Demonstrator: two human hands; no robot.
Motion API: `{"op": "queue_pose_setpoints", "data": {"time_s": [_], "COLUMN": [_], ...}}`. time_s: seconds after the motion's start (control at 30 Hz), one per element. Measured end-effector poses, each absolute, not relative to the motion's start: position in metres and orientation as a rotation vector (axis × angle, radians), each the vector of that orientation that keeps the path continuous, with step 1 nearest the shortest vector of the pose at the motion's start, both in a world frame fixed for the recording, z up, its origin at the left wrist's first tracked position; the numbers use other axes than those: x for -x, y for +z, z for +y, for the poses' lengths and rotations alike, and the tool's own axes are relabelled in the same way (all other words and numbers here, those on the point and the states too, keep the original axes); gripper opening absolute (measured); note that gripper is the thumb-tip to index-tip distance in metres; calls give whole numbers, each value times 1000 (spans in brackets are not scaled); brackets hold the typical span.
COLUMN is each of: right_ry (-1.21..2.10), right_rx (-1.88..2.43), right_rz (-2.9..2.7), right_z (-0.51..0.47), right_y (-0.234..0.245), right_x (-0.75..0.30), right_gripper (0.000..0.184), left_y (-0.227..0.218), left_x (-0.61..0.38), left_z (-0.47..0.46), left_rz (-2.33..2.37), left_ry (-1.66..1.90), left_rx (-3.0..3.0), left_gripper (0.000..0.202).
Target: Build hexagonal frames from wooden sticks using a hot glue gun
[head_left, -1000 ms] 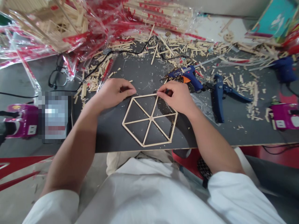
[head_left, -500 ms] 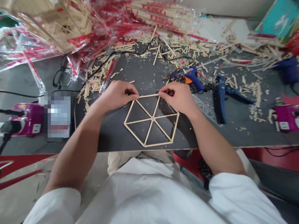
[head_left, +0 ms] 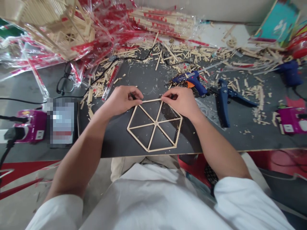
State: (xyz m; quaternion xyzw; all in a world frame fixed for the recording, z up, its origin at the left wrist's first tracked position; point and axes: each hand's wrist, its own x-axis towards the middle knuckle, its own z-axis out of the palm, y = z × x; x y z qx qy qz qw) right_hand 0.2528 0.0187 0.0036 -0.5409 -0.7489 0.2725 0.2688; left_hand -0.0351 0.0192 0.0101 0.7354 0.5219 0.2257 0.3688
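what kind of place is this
Probably a craft workshop or model-making bench: a blue hot glue gun lies on the dark worktop, wooden stick offcuts are scattered about, and a hexagonal frame of wooden sticks sits there.

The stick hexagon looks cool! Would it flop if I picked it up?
The stick hexagon is probably very light, being thin wooden sticks. Its spokes likely keep it fairly stiff, but those thin sticks could snap if bent, so lift it gently.

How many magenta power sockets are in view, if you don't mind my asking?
2: the left magenta power socket at the view's left edge, the right magenta power socket at its right edge.
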Motion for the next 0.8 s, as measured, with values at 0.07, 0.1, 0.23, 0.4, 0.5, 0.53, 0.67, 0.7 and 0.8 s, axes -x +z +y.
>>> {"op": "queue_pose_setpoints", "data": {"time_s": [0.07,0.1,0.23,0.4,0.5,0.53,0.67,0.7,0.8], "right_ry": [740,750,826,828,806,790,696,678,643], "right_rx": [1465,1475,1510,1513,1536,1537,1509,1510,1529], "right_rz": [-2006,-1992,-1906,-1837,-1879,-1903,-1969,-1989,-2056], "right_z": [19,19,18,18,19,18,17,17,17], "right_y": [3,3,5,9,12,13,17,18,18], "right_x": [-253,-253,-252,-258,-264,-265,-264,-264,-262], "right_gripper": [5,6,11,18,22,25,40,43,41], "left_y": [11,11,16,16,17,18,22,22,21], "left_x": [34,33,30,31,31,31,29,30,31], "left_z": [18,17,15,15,15,15,14,14,16], "left_rz": [1294,1275,1268,1288,1321,1336,1402,1432,1534], "left_ry": [576,569,538,527,548,572,693,709,763], "left_rx": [-1920,-1948,-2024,-1999,-1977,-1966,-1927,-1927,-1909], "left_gripper": [28,29,30,32,35,36,45,46,42]}}
